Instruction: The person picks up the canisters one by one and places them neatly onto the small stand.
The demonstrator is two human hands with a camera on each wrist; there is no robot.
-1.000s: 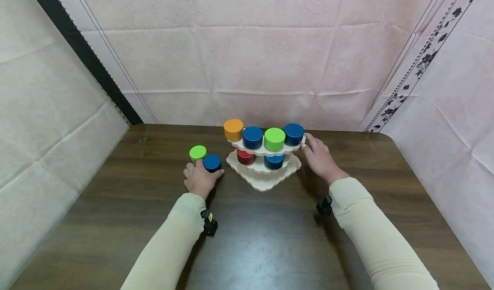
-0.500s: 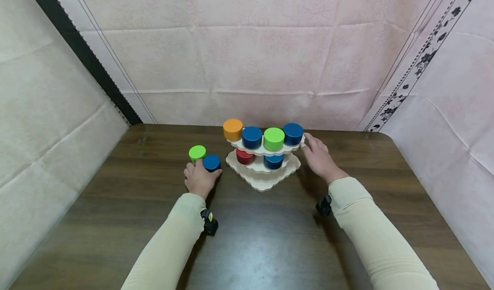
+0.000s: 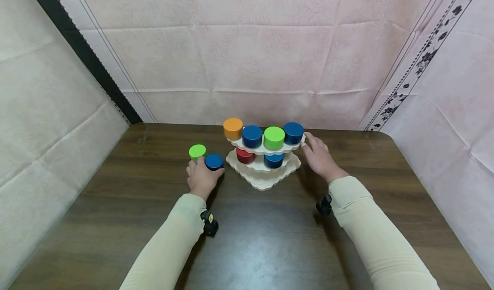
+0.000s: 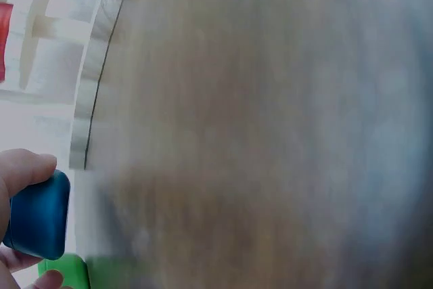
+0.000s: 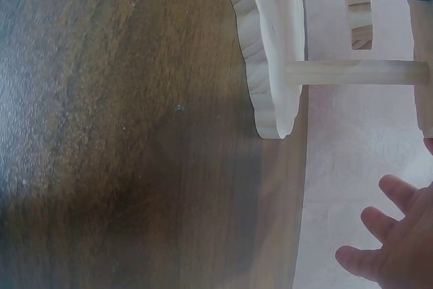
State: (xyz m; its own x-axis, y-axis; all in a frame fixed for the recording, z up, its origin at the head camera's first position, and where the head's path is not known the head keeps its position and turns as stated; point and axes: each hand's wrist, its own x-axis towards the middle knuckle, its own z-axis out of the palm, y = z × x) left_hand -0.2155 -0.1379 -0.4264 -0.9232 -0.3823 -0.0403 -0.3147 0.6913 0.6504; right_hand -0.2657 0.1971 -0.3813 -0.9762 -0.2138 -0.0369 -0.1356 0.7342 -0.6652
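My left hand point(image 3: 202, 178) pinches a blue cylinder block point(image 3: 214, 161) between thumb and fingers. In the left wrist view the thumb point(image 4: 30, 167) lies on the near side of that block, with a green block just below it. A light green cylinder block point(image 3: 197, 151) stands beside the left fingers on the table. My right hand point(image 3: 319, 159) touches the right edge of a pale wooden tiered stand point(image 3: 263, 179); in the right wrist view several of its fingers point(image 5: 379, 224) are spread and straight. On the top tier sit orange point(image 3: 233, 129), blue point(image 3: 252, 137) and green point(image 3: 274, 138) blocks.
Another blue block point(image 3: 293, 133) sits at the top tier's right end. Lower down, a red block point(image 3: 245, 155) and a blue block point(image 3: 273, 161) rest on the middle tier. The brown wooden table point(image 3: 251, 238) meets hanging pale cloth point(image 3: 247, 67) at the back and sides.
My left hand and the blue block have shifted slightly right, widening the gap to the green block on the table. The right hand stays at the stand's edge.
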